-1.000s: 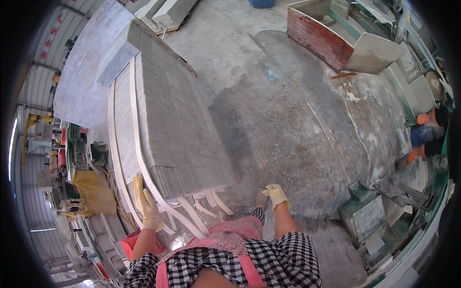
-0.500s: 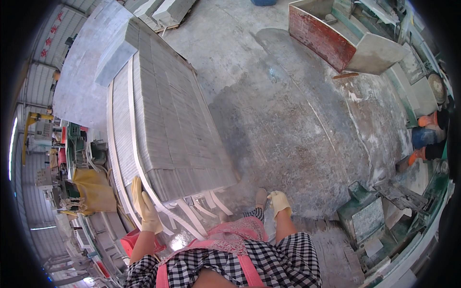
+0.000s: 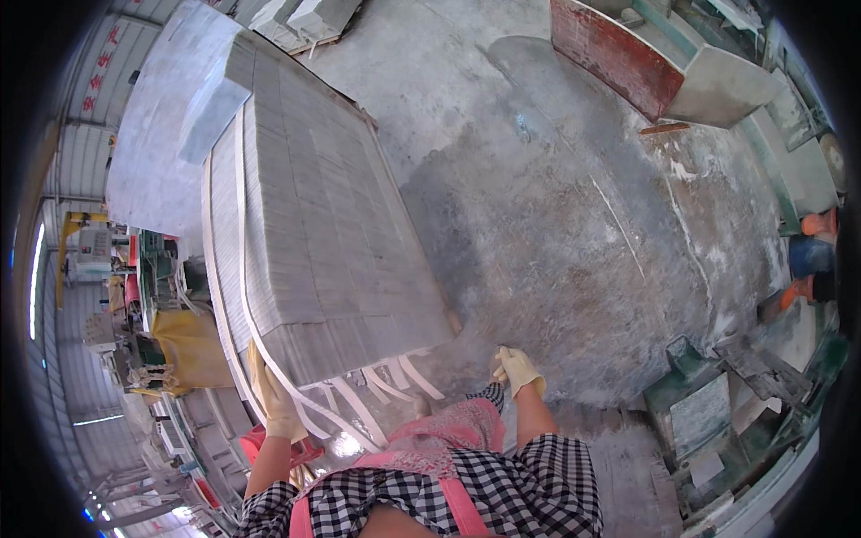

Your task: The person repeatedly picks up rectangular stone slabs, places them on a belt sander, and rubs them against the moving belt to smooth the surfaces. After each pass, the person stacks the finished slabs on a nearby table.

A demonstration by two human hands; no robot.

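My left hand, in a pale yellow work glove, lies with its fingers stretched out against the near left edge of a large stack of grey slabs. A white strap runs along the stack's left side and bends down beside these fingers. A second pale strap lies further left. Several loose strap ends hang below the stack's near end. My right hand, gloved alike, hangs away from the stack over the floor. Its fingers are loosely bent and a little apart, and I see nothing held in them.
A grey block sits at the stack's far left corner. Red-sided metal bin stands far right, green machinery near right. A red stool-like object is by my left forearm. The concrete floor looks partly wet.
My view has shifted slightly. My left hand has slid a little downward along the stack's edge with fingers still stretched. My right hand has risen slightly, its fingers now pointing left.
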